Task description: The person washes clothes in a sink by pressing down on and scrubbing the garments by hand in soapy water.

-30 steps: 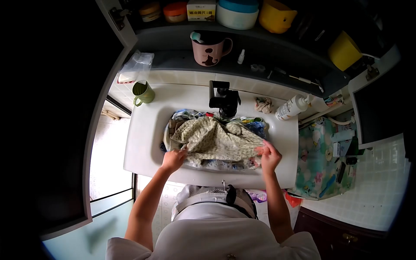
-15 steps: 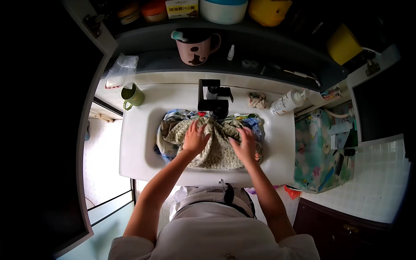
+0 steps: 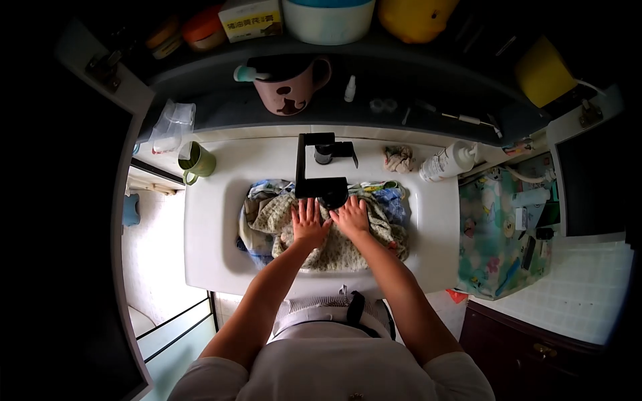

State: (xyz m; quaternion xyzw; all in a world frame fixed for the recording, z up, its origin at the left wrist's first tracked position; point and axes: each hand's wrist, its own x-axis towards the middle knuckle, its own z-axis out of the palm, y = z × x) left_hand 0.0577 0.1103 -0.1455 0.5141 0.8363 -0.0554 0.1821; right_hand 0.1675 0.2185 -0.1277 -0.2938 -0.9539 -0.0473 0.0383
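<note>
Both hands lie flat on a patterned, light greenish cloth bunched in the white sink. My left hand has its fingers spread on the cloth, just below the black faucet. Close beside it on the right, my right hand also presses down with fingers apart, its thumb near the faucet's end. Blue and white fabric shows around the patterned cloth at the back and sides of the basin.
A green cup stands at the sink's back left. A crumpled cloth and a white pump bottle sit at the back right. Above is a dark shelf with a pink mug. Cabinet doors hang open on both sides.
My hands have let go of the cloth's near edges and moved forward and together onto its middle. The cloth is now more bunched up, and the view has shifted slightly.
</note>
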